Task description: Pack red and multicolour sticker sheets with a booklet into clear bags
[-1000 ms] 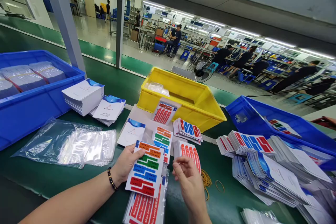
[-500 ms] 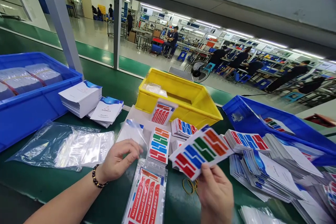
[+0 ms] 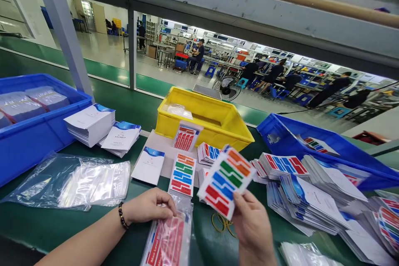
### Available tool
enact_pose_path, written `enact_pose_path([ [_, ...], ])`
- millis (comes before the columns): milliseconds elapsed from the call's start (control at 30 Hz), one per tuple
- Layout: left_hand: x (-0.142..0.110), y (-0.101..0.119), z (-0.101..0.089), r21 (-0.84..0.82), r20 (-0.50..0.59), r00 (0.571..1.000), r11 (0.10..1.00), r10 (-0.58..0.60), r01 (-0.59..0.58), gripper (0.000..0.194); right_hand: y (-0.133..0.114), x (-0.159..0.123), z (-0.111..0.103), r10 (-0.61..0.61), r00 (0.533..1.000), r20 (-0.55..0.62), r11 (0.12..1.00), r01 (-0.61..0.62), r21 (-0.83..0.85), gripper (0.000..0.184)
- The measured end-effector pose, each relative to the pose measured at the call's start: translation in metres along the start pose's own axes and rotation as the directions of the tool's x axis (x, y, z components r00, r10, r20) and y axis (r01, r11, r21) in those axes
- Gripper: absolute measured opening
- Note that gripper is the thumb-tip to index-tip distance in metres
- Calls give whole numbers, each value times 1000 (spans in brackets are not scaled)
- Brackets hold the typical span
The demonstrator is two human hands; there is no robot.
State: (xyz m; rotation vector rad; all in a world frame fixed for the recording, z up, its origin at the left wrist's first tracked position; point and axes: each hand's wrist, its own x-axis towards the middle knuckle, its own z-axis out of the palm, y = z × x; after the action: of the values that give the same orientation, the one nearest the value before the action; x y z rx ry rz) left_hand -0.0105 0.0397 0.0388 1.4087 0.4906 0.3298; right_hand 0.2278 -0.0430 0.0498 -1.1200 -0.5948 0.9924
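My right hand (image 3: 253, 220) pinches a few white sticker sheets (image 3: 227, 183), printed with red, blue, green and orange shapes, by their lower right edge and holds them tilted above the table. My left hand (image 3: 152, 207) has its fingers closed on a clear plastic bag (image 3: 181, 216), over the bagged red label sheets (image 3: 165, 243) in front of me. Its fingertips are partly hidden. Just beyond lies a stack of multicoloured sticker sheets (image 3: 183, 174). Left of that stack, a white booklet (image 3: 149, 166) with a blue top rests flat.
Clear bags (image 3: 96, 183) lie at left beside booklet stacks (image 3: 90, 122) and a blue bin (image 3: 40, 129). A yellow bin (image 3: 205, 129) stands behind, another blue bin (image 3: 311, 145) at right. More booklets (image 3: 314, 203), sticker stacks (image 3: 282, 166) and rubber bands (image 3: 220, 222) sit at right.
My left hand has come down toward me with the clear bag, from above the white booklet to the bagged red labels. The sticker sheets in my right hand have tilted more upright.
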Motion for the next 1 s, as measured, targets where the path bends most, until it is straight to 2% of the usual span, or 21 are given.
enact_pose_path([
  [33,3,-7,1,-117,-3,1000,993,4,-5,34,5,-3,7,58,991,117,997,-51,-64,29],
  [67,6,-11,3,-245,-9,1000,969,17,-19,41,11,-8,15,125,964,237,985,-93,-143,28],
  [133,9,-17,10,-485,-51,999,874,15,-38,51,25,-17,31,189,914,358,959,-93,-269,31],
  [200,11,-18,15,-638,-115,991,770,-69,-21,50,37,-24,42,218,891,397,929,-66,-364,34],
  [267,12,-17,18,-704,-170,960,709,-220,38,45,42,-26,41,179,907,381,864,40,-502,33],
  [300,13,-16,18,-723,-183,938,686,-296,76,45,42,-25,36,115,924,366,801,132,-585,33],
  [367,13,-14,16,-751,-183,897,647,-402,136,45,38,-18,18,-102,926,364,588,351,-729,32],
  [400,13,-13,14,-758,-175,886,633,-430,157,45,36,-13,7,-228,895,384,445,446,-777,29],
  [433,13,-12,12,-761,-167,882,626,-442,169,46,35,-7,-5,-337,845,416,301,515,-803,26],
  [467,12,-11,11,-760,-158,883,625,-443,177,46,34,-2,-16,-405,798,446,160,542,-825,22],
  [533,11,-10,9,-753,-135,890,629,-434,192,48,35,7,-32,-436,742,509,-66,538,-841,26],
  [600,11,-10,9,-749,-118,897,631,-427,202,48,40,11,-39,-408,735,541,-203,505,-839,34],
  [667,12,-11,10,-751,-120,892,627,-436,205,46,43,11,-37,-387,738,552,-275,480,-833,32],
  [767,13,-12,11,-758,-131,880,619,-457,209,43,42,8,-30,-355,730,584,-330,487,-809,24],
  [1000,14,-18,9,-748,-115,898,632,-425,203,36,25,11,-33,-212,721,660,-350,574,-740,17],
])
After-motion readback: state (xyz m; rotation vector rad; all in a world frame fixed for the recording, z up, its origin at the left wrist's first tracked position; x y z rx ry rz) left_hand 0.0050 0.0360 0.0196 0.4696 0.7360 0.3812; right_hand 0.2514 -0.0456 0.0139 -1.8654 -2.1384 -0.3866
